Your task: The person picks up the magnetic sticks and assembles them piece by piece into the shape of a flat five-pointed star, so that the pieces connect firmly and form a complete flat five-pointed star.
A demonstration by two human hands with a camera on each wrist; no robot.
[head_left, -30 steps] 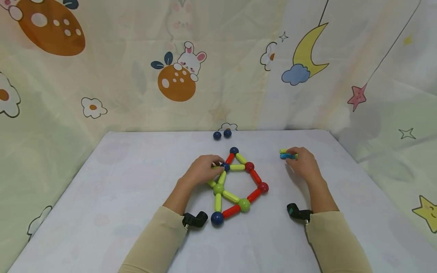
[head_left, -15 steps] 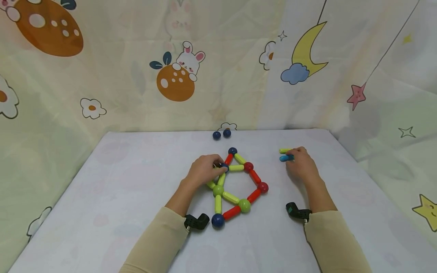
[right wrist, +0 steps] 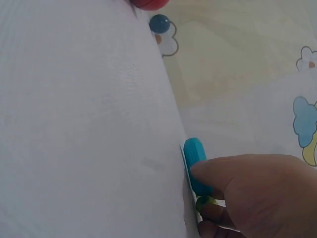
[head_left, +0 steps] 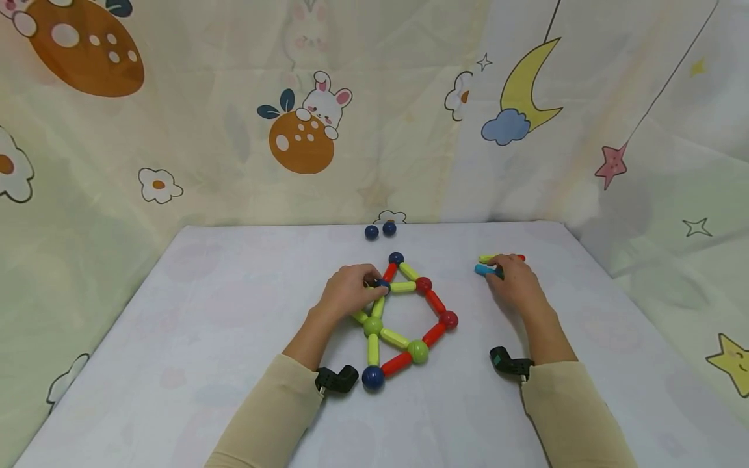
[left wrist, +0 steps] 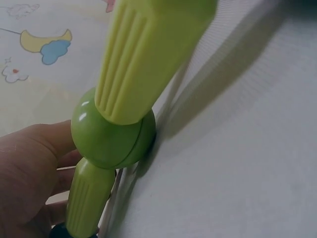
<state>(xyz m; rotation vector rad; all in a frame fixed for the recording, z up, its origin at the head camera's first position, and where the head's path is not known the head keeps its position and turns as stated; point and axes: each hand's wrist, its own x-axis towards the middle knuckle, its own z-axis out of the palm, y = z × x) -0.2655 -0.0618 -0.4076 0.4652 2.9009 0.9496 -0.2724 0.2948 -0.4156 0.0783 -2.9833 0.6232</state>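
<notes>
My left hand [head_left: 346, 291] grips a dark blue ball [head_left: 383, 285] at the upper left of a flat frame of joined magnetic rods and balls. A green ball [left wrist: 106, 134] and a yellow-green rod [left wrist: 143, 59] stand close to the camera in the left wrist view. My right hand [head_left: 517, 283] pinches a blue magnetic rod [right wrist: 196, 171] between thumb and fingers at the right of the table. Just behind it lie a yellow-green rod [head_left: 488, 259] and a red rod [head_left: 521, 257], the latter partly hidden by the fingers.
Two loose dark blue balls [head_left: 380, 231] sit near the table's back edge. The joined frame has a red ball [head_left: 448, 320] at its right and a large dark blue ball [head_left: 373, 378] at its front. A patterned cloth [head_left: 409, 130] hangs behind the white table [head_left: 205, 292].
The blue rod has come slightly left and apart from the yellow-green one, and the red rod has come into sight. The frame's far end has shifted slightly left with my left hand on it.
</notes>
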